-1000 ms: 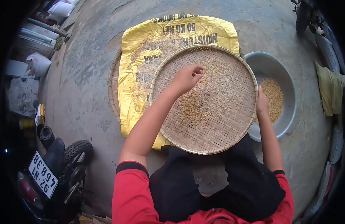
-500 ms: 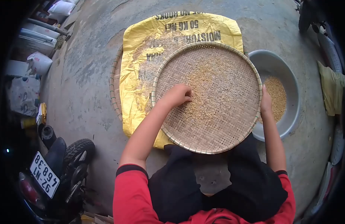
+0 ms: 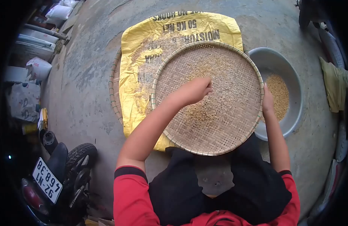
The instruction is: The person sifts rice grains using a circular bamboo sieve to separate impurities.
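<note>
While you sit low over the concrete floor (image 3: pixel 95 67), the yellow sack (image 3: pixel 130 116) lies spread before you, with small bits scattered on it. Partly above this sack is the round woven bamboo tray (image 3: pixel 174 75), and its near edge seems to rest at your knees (image 3: pixel 253 154); in my judgement it should be held level, because on a slope its loose load could slide over the low rim. On your right, near the tray, stands the metal basin (image 3: pixel 266 62) with its own heap of grain (image 3: pixel 277 94), so a tilt to this side might spill one lot into the other. Your right hand (image 3: pixel 268 100) holds the tray by the right rim, and a firm but calm grip should serve well. Your left hand (image 3: pixel 196 91) is narrow, its fingers curled inward over the tray's middle; whether they pinch anything, I cannot tell. Smallest are the rice-like grains (image 3: pixel 198 113) on the tray, thicker around this hand and thinner toward the right. Light fingertips would probably be better than pressing, since single grains may catch in the weave, and a thin layer is easier to look through.
</note>
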Motion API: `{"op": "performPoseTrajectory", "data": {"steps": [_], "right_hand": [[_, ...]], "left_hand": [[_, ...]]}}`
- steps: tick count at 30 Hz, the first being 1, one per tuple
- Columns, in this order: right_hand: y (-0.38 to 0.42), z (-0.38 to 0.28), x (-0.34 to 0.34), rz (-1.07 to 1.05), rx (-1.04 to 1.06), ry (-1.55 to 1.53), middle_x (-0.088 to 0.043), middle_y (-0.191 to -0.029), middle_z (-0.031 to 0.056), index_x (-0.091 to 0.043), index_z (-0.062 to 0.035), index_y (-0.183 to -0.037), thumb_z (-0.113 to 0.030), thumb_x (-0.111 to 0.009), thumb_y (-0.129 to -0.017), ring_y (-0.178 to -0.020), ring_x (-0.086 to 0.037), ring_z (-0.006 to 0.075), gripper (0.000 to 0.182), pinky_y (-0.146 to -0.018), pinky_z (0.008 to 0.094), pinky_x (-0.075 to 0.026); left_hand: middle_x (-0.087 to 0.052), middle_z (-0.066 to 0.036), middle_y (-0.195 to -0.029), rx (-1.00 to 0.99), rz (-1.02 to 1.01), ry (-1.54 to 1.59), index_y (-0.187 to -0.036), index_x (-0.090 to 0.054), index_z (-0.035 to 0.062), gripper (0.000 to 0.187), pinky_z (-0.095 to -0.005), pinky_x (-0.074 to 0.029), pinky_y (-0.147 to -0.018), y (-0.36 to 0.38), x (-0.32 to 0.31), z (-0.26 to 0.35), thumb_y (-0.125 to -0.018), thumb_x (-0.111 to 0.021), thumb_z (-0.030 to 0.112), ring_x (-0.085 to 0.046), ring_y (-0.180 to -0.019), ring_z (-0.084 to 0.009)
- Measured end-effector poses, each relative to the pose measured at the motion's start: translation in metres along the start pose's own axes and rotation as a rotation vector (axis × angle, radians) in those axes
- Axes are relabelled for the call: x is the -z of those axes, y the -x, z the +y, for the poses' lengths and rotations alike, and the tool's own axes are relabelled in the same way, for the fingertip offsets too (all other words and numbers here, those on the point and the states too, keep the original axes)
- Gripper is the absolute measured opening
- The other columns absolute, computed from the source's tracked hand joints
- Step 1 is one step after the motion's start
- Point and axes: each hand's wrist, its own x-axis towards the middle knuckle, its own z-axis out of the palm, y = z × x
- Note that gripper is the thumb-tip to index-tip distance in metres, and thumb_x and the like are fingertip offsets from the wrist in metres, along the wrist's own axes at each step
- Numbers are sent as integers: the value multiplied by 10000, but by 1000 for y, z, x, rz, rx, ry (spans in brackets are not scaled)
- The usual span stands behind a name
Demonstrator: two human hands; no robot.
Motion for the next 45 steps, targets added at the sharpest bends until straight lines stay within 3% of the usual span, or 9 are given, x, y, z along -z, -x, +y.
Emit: {"op": "performPoseTrajectory", "data": {"steps": [2, 4, 7, 8, 14, 19, 29, 35, 45], "right_hand": [[1, 0, -3, -41, 3, -22, -645, -975, 145, -624, 52, -1053, -471, -332, -951, -872, -603, 205, 608, -812, 321, -448], [12, -18, -7, -29, 11, -154, -641, -982, 135, -618, 44, -1070, -468, -329, -954, -869, -602, 197, 599, -807, 317, -454], [-4, 6, -1, -40, -28, -160, -635, -998, 126, -608, 39, -1090, -467, -332, -954, -881, -597, 196, 592, -814, 311, -453], [14, -22, -7, 18, -69, -54, -630, -1008, 131, -604, 37, -1098, -469, -336, -953, -900, -592, 199, 591, -830, 310, -445], [5, -8, -1, -6, -129, -35, -614, -1048, 132, -620, 21, -1081, -529, -380, -923, -920, -577, 184, 620, -840, 307, -429], [4, -5, 1, -5, -106, 0, -615, -1043, 131, -619, 20, -1083, -525, -379, -925, -922, -574, 182, 616, -847, 308, -425], [-7, 6, 4, -28, -103, -74, -625, -1018, 117, -599, 14, -1114, -499, -391, -931, -900, -594, 176, 583, -836, 297, -450], [-6, 7, 2, -22, -87, -90, -626, -1006, 124, -599, 19, -1108, -502, -389, -930, -890, -596, 175, 589, -829, 300, -453], [4, -4, 0, 11, -83, -15, -624, -1006, 129, -618, 23, -1074, -520, -377, -929, -894, -585, 185, 611, -822, 305, -440]], "left_hand": [[-610, -85, -853, -149, -84, 521, -954, -531, -3, 140, -274, -488, -617, -6, 17, 60, -901, -549, 126, -610, -809, -137], [-620, -106, -977, -442, -57, 857, -1099, -536, -8, 245, -283, -513, -702, -14, 16, 100, -897, -560, 129, -619, -868, -155], [-597, -133, -1108, -574, 110, 708, -1209, -503, -6, 350, -294, -517, -760, -27, 14, 107, -894, -568, 132, -619, -925, -170], [-630, -131, -1055, -520, 246, 618, -1164, -544, -14, 315, -301, -517, -761, -30, 8, 94, -884, -579, 127, -636, -893, -170], [-664, -106, -833, 132, 283, 183, -933, -637, 16, 140, -286, -505, -701, 3, -2, -31, -837, -632, 118, -655, -791, -174], [-650, -110, -827, 92, 183, 134, -895, -635, 19, 191, -331, -493, -700, 36, -17, -81, -758, -699, 135, -629, -794, -214], [-619, -112, -792, 14, 73, 19, -840, -610, 17, 232, -349, -479, -682, 37, -42, -72, -685, -747, 120, -603, -769, -245], [-626, -131, -781, 132, 53, 10, -805, -620, 23, 166, -364, -489, -658, 37, -48, -65, -702, -726, 98, -616, -737, -270], [-635, -138, -769, 86, 29, -59, -812, -637, 26, 105, -365, -493, -663, 33, -46, -66, -737, -684, 81, -624, -736, -278]]}}
